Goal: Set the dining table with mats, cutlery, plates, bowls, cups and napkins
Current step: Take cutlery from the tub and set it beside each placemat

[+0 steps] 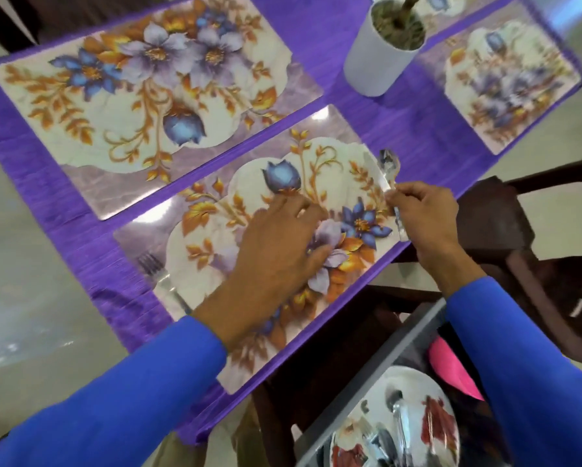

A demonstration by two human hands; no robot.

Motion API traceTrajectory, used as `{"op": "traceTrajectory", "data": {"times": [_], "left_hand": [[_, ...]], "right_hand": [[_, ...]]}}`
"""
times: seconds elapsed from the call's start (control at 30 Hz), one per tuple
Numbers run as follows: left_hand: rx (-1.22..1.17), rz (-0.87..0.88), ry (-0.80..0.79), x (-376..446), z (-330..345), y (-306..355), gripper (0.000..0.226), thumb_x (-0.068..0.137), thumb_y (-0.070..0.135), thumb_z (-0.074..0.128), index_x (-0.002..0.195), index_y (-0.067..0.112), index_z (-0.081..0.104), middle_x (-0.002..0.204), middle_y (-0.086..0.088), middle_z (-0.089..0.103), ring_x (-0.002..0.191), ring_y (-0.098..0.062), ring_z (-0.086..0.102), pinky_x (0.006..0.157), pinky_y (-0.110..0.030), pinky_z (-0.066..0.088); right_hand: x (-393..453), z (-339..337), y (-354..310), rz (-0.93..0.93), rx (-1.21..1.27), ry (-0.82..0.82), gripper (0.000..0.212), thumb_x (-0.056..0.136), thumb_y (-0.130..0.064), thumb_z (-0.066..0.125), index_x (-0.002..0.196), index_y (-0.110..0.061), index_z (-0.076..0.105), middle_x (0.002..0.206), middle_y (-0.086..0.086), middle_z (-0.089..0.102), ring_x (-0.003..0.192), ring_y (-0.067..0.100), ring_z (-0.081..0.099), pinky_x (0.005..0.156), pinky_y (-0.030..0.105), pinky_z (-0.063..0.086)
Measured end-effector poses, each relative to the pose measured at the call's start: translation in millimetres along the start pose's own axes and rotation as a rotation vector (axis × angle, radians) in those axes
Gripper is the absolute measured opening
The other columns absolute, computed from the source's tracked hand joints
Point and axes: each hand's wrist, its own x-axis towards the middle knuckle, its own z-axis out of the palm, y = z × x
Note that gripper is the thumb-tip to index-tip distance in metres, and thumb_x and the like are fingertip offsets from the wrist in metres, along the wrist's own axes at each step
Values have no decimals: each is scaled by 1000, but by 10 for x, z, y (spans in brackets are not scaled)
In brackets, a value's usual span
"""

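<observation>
Blue-sleeved right hand (424, 214) pinches shiny metal spoon (392, 183) over glossy floral mat (215, 237).

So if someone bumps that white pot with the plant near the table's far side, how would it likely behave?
The white pot looks tall and narrower at its base, so a sideways knock would probably tip it rather than slide it. It stands on the purple tablecloth, which may grip it somewhat. The filling and plant stem likely add top weight, though that is hard to judge.

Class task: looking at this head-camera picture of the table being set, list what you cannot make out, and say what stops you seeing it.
- Fork: handle hidden under the left hand.
- Spoon: middle covered by the right hand.
- Cutlery on the plate: blurred, cut off by the bottom edge.
- Far mat: pattern blurred.
- Potted plant: top cut off.
</observation>
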Motion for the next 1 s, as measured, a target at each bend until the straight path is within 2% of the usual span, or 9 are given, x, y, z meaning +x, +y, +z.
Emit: {"op": "traceTrajectory", "data": {"times": [0.13, 0.23, 0.3, 0.37, 0.53, 0.67, 0.8, 0.9, 1.0], "left_hand": [[100, 31, -62, 436, 243, 34, 64, 82, 61, 72, 134, 27, 65, 143, -1, 57, 129, -29, 52, 96, -44, 45], [128, 3, -133, 456, 327, -33, 69, 77, 63, 76, 135, 27, 64, 142, 0, 57, 132, -29, 49, 97, -45, 42], [147, 7, -127, 427, 347, -72, 70, 74, 65, 77, 133, 29, 66, 141, 1, 59, 131, -29, 51, 96, -45, 44], [149, -2, -122, 426, 347, -86, 72, 72, 69, 76, 132, 30, 67, 142, 2, 59, 130, -27, 52, 96, -44, 44], [151, -25, -127, 465, 328, -39, 75, 71, 70, 79, 134, 32, 67, 144, 3, 59, 132, -24, 52, 99, -44, 44], [166, -31, -128, 466, 340, -27, 74, 70, 71, 81, 132, 31, 68, 141, 3, 62, 130, -25, 55, 97, -44, 47], [178, -30, -124, 459, 343, -41, 74, 70, 70, 82, 131, 30, 69, 140, 2, 63, 128, -27, 57, 96, -47, 49], [181, -32, -128, 463, 356, -38, 73, 71, 71, 80, 131, 31, 68, 140, 2, 63, 129, -26, 57, 96, -47, 49], [190, -28, -117, 458, 375, -57, 71, 71, 70, 80, 129, 31, 69, 139, 1, 64, 127, -27, 58, 95, -46, 50]], "right_hand": [[352, 35, 30, -36, -60, -21, 11, 92, -18, 71, 92, -17, 82, 74, -3, 74, 70, 10, 66, 77, 41, 62], [456, 156, 24, -72, -63, -84, 11, 92, -17, 72, 95, -16, 83, 78, -4, 76, 71, 7, 67, 74, 28, 59], [459, 233, 33, -94, -58, -113, 11, 92, -18, 74, 99, -15, 82, 80, -5, 76, 70, 4, 66, 67, 13, 53], [428, 283, 51, -104, -46, -131, 11, 92, -19, 75, 99, -15, 83, 81, -7, 76, 69, 5, 66, 63, 9, 49], [396, 290, 88, -138, -34, -96, 11, 95, -25, 74, 98, -20, 83, 86, -12, 77, 81, 5, 72, 78, 19, 58], [477, 233, 78, -196, -132, -41, 14, 97, -27, 71, 99, -20, 82, 83, -14, 74, 77, 2, 70, 68, 13, 54], [650, 242, 98, -260, -265, -30, 21, 98, -31, 68, 110, -17, 79, 101, -4, 77, 88, 10, 70, 77, 24, 57], [651, 269, 102, -347, -451, 19, 25, 99, -39, 65, 109, -21, 78, 100, 0, 74, 91, 16, 68, 86, 45, 60], [596, 285, 102, -378, -531, 64, 28, 101, -41, 62, 111, -21, 78, 98, 2, 74, 91, 21, 67, 92, 52, 55]]}}
